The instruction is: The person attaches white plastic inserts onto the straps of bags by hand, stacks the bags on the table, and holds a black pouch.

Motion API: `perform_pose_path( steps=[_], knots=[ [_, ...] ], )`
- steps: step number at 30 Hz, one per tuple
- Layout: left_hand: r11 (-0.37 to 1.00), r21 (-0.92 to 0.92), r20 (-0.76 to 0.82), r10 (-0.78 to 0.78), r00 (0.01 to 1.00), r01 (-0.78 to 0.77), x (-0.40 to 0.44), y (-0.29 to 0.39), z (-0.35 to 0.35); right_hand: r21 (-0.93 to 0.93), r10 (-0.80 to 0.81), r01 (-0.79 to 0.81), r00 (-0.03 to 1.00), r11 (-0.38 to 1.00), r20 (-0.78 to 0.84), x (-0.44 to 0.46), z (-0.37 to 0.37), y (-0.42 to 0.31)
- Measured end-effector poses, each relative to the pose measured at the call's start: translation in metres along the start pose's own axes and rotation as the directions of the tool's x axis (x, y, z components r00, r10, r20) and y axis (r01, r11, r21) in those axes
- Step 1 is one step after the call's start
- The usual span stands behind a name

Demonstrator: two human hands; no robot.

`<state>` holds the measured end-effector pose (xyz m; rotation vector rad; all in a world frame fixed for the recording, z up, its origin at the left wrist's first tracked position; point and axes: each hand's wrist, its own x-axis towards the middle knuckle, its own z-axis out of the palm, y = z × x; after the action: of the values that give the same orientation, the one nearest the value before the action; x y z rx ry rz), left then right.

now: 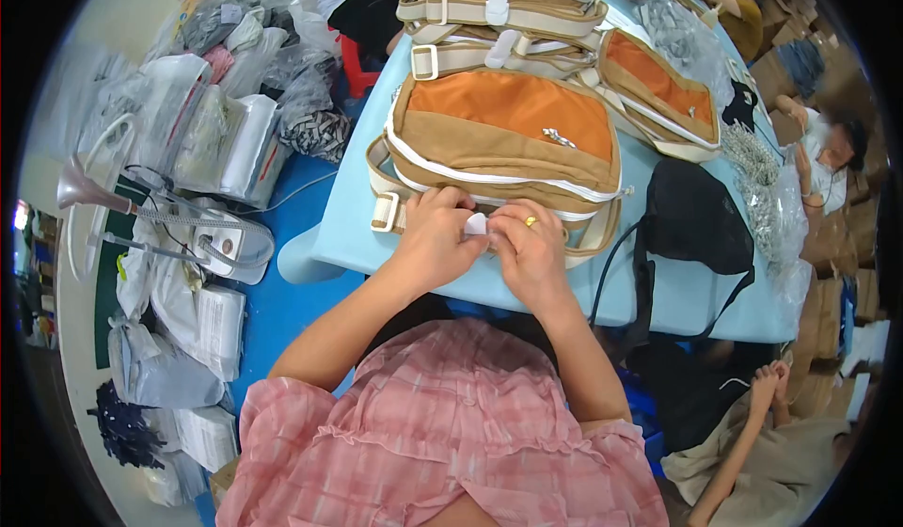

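Observation:
A tan and orange bag (489, 151) with white zips lies on the table in front of me. At its near edge, both of my hands meet over the beige strap. My left hand (439, 237) is closed, fingers pinching a small white strip (476, 225). My right hand (529, 252), with a yellow ring, is closed on the strip's other side. The fingertips partly hide the strip and the strap under it. A white buckle (385, 213) sits on the strap left of my left hand. Similar white strips (498, 2) are wrapped round straps of the bags behind.
More tan and orange bags (658, 89) lie stacked at the back of the light-blue table (451, 287). A black pouch (696, 215) with cords rests at right. Plastic-wrapped packs (221, 334) and a steamer-like device (221, 245) stand at left. Other people sit at right and behind.

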<state>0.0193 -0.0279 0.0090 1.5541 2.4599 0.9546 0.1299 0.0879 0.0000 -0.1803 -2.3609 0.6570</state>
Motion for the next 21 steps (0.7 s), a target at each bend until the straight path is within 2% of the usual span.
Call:
perform_pose_path(
  steps=[2,3,5,6,8,9,11,12,14,15,19,20,21],
  knots=[
    [0.968,-0.248,-0.039,0.017,0.999,-0.026,-0.002,-0.011,0.006,-0.021,-0.007,0.006,1.0,1.0,-0.023,-0.002,0.001,0.0],
    [0.969,-0.246,-0.027,0.022,0.999,-0.028,-0.004,-0.015,0.009,-0.044,-0.026,0.024,0.999,0.999,-0.036,-0.003,0.002,0.0],
    [0.891,-0.451,0.021,-0.047,0.999,0.052,-0.008,-0.021,0.014,-0.047,-0.021,0.019,0.999,0.999,-0.031,-0.004,0.002,0.0],
    [0.891,-0.45,0.03,-0.046,0.998,0.055,-0.008,-0.02,0.013,-0.052,-0.026,0.025,0.999,0.998,-0.022,-0.004,0.002,0.002],
    [0.737,-0.66,0.071,-0.132,0.989,0.145,-0.008,-0.017,0.01,-0.077,-0.024,0.024,1.0,0.997,-0.005,-0.005,0.003,0.005],
    [0.739,-0.658,0.077,-0.127,0.989,0.147,-0.008,-0.018,0.009,-0.104,-0.031,0.032,0.999,0.994,0.014,-0.005,0.003,0.006],
    [0.903,-0.415,-0.03,0.109,0.994,-0.112,-0.007,-0.023,0.007,-0.091,-0.023,0.026,0.999,0.996,0.032,-0.005,0.0,0.007],
    [0.903,-0.414,-0.027,0.115,0.993,-0.116,-0.006,-0.022,0.006,-0.078,-0.025,0.029,0.998,0.997,0.057,-0.004,-0.001,0.007],
    [0.806,-0.591,0.036,-0.006,0.999,0.026,-0.008,-0.018,0.005,-0.009,0.003,-0.003,0.999,1.0,0.046,-0.004,-0.002,0.007],
    [0.807,-0.589,0.039,-0.005,0.999,0.027,-0.009,-0.018,0.008,0.063,0.029,-0.031,0.999,0.998,0.042,-0.004,-0.002,0.007],
    [0.833,-0.548,-0.023,-0.105,0.994,0.075,-0.017,-0.014,0.014,0.059,0.089,-0.092,0.995,0.994,0.05,-0.001,-0.002,0.003],
    [0.782,-0.608,0.036,-0.148,0.988,0.139,-0.018,-0.011,0.011,0.043,0.104,-0.107,0.991,0.993,0.079,0.0,-0.001,0.001],
    [0.783,-0.607,0.036,-0.146,0.989,0.138,-0.016,-0.012,0.009,0.028,0.12,-0.124,0.987,0.992,0.11,0.0,0.0,0.0]
  ],
)
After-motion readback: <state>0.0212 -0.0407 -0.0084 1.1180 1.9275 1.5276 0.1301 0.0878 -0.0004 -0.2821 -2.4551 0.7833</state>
